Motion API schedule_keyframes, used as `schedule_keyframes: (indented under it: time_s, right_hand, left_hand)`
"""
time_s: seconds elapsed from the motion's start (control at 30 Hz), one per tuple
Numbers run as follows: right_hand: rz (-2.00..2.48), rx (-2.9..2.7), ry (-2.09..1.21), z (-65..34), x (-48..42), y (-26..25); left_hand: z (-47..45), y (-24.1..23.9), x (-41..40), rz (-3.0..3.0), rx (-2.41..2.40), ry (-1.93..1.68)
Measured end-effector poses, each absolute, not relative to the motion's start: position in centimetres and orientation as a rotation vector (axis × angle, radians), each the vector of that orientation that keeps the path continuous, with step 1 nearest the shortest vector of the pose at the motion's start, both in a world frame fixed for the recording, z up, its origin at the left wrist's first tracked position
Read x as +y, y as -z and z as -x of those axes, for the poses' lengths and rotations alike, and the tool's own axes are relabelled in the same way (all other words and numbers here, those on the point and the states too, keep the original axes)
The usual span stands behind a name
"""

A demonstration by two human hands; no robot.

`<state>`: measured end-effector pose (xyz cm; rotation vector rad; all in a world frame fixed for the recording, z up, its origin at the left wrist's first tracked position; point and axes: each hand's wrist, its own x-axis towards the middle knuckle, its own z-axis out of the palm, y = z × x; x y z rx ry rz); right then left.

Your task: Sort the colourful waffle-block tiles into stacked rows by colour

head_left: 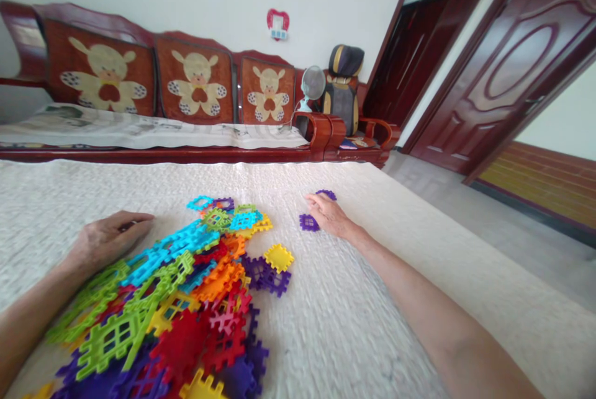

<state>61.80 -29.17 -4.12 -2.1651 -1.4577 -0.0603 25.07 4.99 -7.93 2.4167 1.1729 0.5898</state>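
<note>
My left hand [109, 236] lies on the cloth left of the pile, fingers stretched out and thumb slightly apart, holding nothing. Out to the right, my right hand [329, 216] is low over the table with its fingers pointing left. A purple windowed building piece [308, 222] sits at its near side, and another purple piece [326, 194] shows partly behind it. Whether the fingertips press on either one is unclear. Between my arms is a heap of interlocking plastic pieces, with light green [109, 343], blue [186, 237], orange [218, 281] and red [181, 343] ones overlapping.
A yellow piece [279, 257] lies beside joined purple pieces [267, 275] at the heap's right edge. The table has a pale textured cover [354, 300]. Beyond its far edge stand a wooden sofa with bear cushions [198, 79], a small fan [313, 82] and a chair [342, 101].
</note>
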Motion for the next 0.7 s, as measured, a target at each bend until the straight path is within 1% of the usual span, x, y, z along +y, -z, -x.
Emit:
schedule_keyframes:
  time_s: [0.13,0.27,0.37,0.57,0.7]
  right_hand:
    - [2.545,-1.275,0.079,-60.1,-29.3,3.9]
    - [2.676,-1.291,0.052,-58.2,-29.0,4.1]
    - [2.661,-1.356,0.053,-57.5,-28.9,4.2]
    - [2.463,-1.591,0.017,-57.8,-29.1,4.1]
    - [2.365,-1.627,-0.039,-58.7,-29.2,4.0]
  left_hand:
    - [-25.1,7.9,5.0,-2.422,1.184,-0.586]
    - [-25.3,7.5,4.6,-2.416,1.214,-0.581]
    - [-25.3,7.2,4.3,-2.411,1.219,-0.587]
    - [-25.5,6.9,3.9,-2.377,1.242,-0.568]
    - [-25.4,6.7,3.8,-2.359,1.234,-0.537]
